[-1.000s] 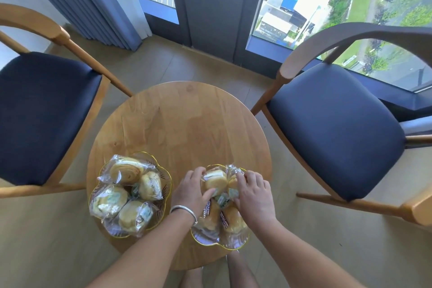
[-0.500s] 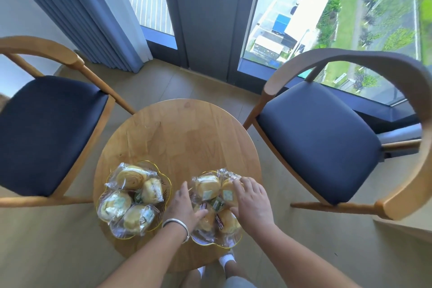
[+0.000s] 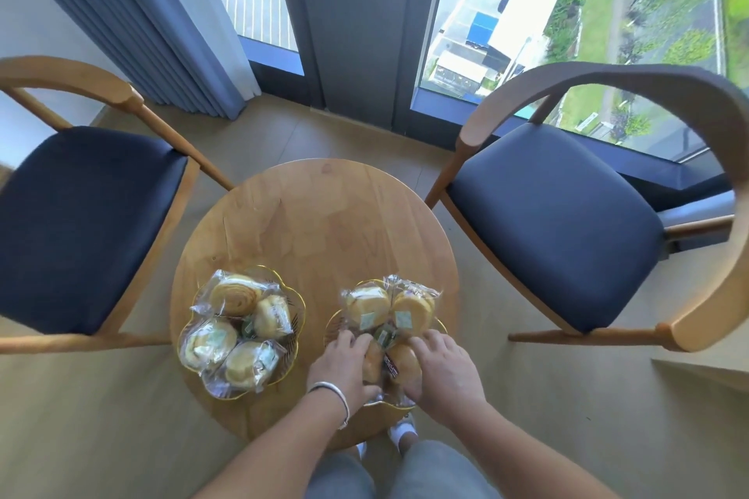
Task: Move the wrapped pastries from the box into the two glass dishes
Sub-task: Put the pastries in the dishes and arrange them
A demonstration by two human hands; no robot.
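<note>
Two gold-rimmed glass dishes stand on the near half of a round wooden table [image 3: 324, 223]. The left dish [image 3: 300, 320] holds several wrapped pastries [image 3: 237, 300]. In the right dish [image 3: 329, 330], two wrapped pastries [image 3: 367, 306] lie at the far side and two more at the near side. My left hand [image 3: 344, 371], with a bracelet at the wrist, is closed around the near left pastry [image 3: 373, 359]. My right hand [image 3: 441, 373] covers and grips the near right pastry [image 3: 403, 363]. No box is in view.
A dark-cushioned wooden chair [image 3: 81, 215] stands left of the table and another chair [image 3: 547, 223] on the right. Floor-length windows and a blue curtain [image 3: 162, 12] lie beyond. My knees and feet show under the table's near edge.
Both hands slid from the far pastries of the right dish back to the two near ones. The view has pulled back and up.
</note>
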